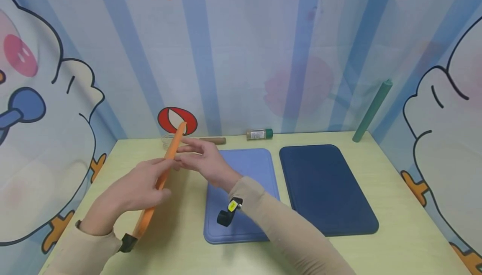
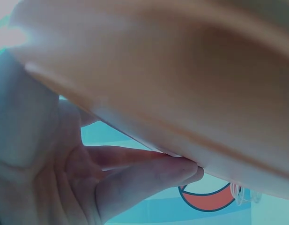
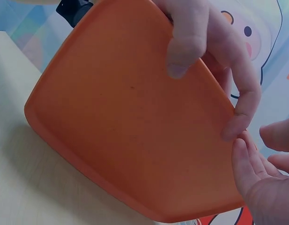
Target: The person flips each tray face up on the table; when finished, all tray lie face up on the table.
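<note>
An orange board (image 1: 171, 153) stands tilted on edge above the left part of the table, its broad face filling much of the right wrist view (image 3: 121, 108). My left hand (image 1: 137, 187) grips its upper edge, thumb on one face and fingers over the other side. In the left wrist view the board (image 2: 158, 84) is blurred and close above the left hand (image 2: 64, 173). My right hand (image 1: 207, 162) has its fingers extended at the board's far edge; in the right wrist view this hand (image 3: 270, 192) touches that edge beside the left fingertips.
A light blue board (image 1: 244, 191) and a navy board (image 1: 327, 191) lie flat on the table (image 1: 301, 250). Along the back are a brown handle (image 1: 214, 140), thin wire loops (image 1: 167, 141) and a green-capped jar (image 1: 259, 134). A green roll (image 1: 373, 111) leans at the back right.
</note>
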Available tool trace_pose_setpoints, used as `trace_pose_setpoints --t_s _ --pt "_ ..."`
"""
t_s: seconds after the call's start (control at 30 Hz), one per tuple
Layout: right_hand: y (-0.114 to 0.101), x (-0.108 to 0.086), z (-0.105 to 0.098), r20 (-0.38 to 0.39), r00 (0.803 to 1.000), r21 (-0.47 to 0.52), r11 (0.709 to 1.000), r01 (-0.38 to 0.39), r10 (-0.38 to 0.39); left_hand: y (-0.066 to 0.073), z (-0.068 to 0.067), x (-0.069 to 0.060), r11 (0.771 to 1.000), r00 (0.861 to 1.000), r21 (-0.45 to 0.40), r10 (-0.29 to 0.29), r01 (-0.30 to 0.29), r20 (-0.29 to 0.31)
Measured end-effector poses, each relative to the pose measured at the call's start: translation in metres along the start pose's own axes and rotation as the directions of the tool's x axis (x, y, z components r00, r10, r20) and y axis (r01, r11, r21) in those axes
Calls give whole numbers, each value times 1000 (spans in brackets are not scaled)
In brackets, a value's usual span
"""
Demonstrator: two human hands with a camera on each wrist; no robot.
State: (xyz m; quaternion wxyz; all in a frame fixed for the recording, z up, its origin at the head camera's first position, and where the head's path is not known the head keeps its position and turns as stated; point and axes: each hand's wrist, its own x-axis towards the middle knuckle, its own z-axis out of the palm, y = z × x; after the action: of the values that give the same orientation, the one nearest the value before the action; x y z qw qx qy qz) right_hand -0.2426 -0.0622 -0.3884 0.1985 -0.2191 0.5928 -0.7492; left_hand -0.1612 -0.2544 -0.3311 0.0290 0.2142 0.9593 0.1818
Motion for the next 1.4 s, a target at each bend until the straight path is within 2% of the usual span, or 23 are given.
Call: trace_pose_setpoints --t_s 0.13,0.33,0.63,0.83,1.0,1.2,1.4 --pt "-2 0 1 3 1000 24 1000 -8 8 0 -2 0 1000 1000 -1 5 -5 -19" --pt "-2 -1 1 38 999 43 999 -19 17 -2 -3 -1 1000 1000 17 -22 22 -21" --pt "9 -4 -5 44 996 -42 996 -81 82 -5 -9 -3 998 998 28 -61 61 -26" --pt "20 -4 -12 12 990 -131 981 -140 143 -8 -16 -5 996 996 10 -84 85 -34" --pt "27 -6 -17 5 987 -189 970 -155 159 -11 -24 -10 995 994 5 -103 103 -39" --pt "29 -8 -18 11 985 -217 962 -164 171 -17 -31 -14 988 988 -34 -152 151 -14" --pt "33 -8 -19 22 982 -231 957 -177 187 -25 -35 -19 988 987 -16 -152 151 -52"
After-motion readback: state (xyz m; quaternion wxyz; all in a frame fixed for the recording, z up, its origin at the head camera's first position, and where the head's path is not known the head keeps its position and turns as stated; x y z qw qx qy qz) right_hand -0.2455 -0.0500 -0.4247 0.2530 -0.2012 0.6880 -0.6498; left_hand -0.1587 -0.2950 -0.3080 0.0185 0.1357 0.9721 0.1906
